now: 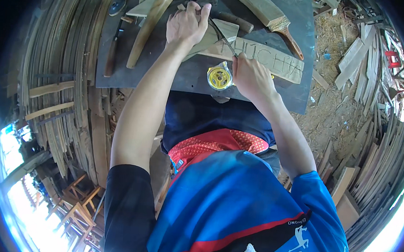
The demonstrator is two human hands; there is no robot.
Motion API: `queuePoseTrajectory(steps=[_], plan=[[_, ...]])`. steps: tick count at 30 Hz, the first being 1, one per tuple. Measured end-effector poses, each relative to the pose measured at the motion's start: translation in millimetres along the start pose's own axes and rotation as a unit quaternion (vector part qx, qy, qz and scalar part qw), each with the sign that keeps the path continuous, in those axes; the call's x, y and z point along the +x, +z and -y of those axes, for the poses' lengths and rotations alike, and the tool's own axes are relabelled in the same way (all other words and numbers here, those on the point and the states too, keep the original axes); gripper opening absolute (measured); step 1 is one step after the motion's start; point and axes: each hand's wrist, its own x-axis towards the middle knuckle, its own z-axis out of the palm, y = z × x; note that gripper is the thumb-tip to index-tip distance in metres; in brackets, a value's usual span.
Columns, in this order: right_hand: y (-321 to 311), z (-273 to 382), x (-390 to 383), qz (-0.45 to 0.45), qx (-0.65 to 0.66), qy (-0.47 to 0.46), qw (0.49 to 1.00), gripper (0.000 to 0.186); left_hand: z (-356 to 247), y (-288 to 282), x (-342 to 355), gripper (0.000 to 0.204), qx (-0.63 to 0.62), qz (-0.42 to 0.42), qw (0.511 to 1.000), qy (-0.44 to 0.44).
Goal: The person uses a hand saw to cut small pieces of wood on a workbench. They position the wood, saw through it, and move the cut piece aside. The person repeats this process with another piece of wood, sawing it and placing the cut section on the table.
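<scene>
My right hand [252, 78] is closed around the near end of a thin, dark, curved metal strip [222, 37]. Its far end runs up to my left hand [187, 25], whose fingers are curled and whose thumb sticks up; what lies inside that grip is partly hidden. Under the strip lies a pale wooden board [280, 66] with outlined letters on its face. A round yellow tape measure [219, 76] rests just left of my right hand, by the table's near edge.
On the dark tabletop [179, 81] lie a curved wooden piece [150, 29], a narrow tool [112, 53], a disc [118, 6] and a wide brush-like piece [263, 10] with a brown handle. Stacked planks [56, 36] stand at left; scrap wood [360, 61] covers the ground at right.
</scene>
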Motion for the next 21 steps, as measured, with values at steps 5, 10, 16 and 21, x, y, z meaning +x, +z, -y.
queuePoseTrajectory(steps=[5,10,16,21], plan=[[1,0,-1,-0.016,0.014,0.007,1.000,0.033,2,-13,-2,0.112,0.057,-0.009,0.995,0.079],[2,-2,-5,0.000,0.018,0.011,1.000,0.031,16,-26,-21,0.136,0.107,0.144,0.969,0.172],[-2,-3,-6,0.006,-0.002,0.003,1.000,0.029,20,-13,-30,0.123,0.114,0.076,0.967,0.214],[-4,-3,5,0.018,0.009,0.016,1.000,0.025,22,-7,-34,0.121,0.127,0.046,0.966,0.219]])
